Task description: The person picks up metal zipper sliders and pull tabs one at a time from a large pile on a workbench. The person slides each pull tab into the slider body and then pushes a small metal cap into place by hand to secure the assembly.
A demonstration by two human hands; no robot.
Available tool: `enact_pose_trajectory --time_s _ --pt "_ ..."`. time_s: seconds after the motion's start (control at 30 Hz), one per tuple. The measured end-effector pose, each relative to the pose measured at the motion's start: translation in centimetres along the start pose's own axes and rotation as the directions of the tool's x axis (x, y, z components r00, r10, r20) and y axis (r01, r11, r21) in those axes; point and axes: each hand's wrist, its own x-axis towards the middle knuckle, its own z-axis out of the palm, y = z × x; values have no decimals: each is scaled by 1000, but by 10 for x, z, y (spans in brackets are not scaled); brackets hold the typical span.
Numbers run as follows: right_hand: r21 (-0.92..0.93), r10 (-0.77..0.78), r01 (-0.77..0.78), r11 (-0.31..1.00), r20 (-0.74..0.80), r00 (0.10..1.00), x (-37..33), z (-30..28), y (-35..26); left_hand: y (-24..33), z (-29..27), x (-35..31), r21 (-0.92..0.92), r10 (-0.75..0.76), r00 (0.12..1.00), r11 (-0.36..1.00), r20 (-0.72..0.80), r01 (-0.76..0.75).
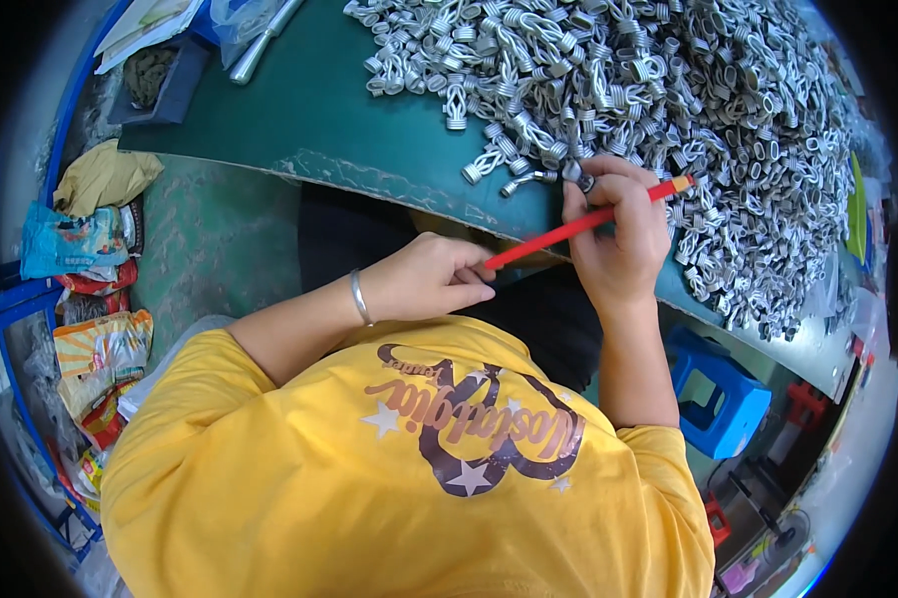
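My left hand (427, 279) is closed, its fingertips at the lower end of a long red stick (548, 239) with an orange-yellow far end. The stick slants up to the right and crosses the fingers of my right hand (620, 224). Those fingers are curled, and at their tips is a small silver metal piece (574, 173), partly hidden by them. Just beyond the fingertips starts a large heap of silver looped metal pieces with ribbed collars (608, 80). A few of these lie loose at the heap's near edge, close to my right hand.
The green tabletop (319, 100) has a worn near edge. At its far left are a grey bin (170, 85) and a silver-handled tool (259, 50). Colourful bags (100, 349) line the floor at left; a blue stool (723, 399) stands at right below the table.
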Motion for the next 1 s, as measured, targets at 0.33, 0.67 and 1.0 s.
enact_pose_trajectory --time_s 0.33,0.67,1.0 --pt "718 438 -370 589 101 893 -17 -11 -29 45 -5 2 -166 349 890 898 -294 -407" --pt "738 487 -404 540 117 866 -28 -5 -36 46 0 8 -339 269 910 864 -316 -372" --pt "747 511 -438 500 154 846 -41 -13 -29 36 -7 12 21 536 697 799 -477 -601"
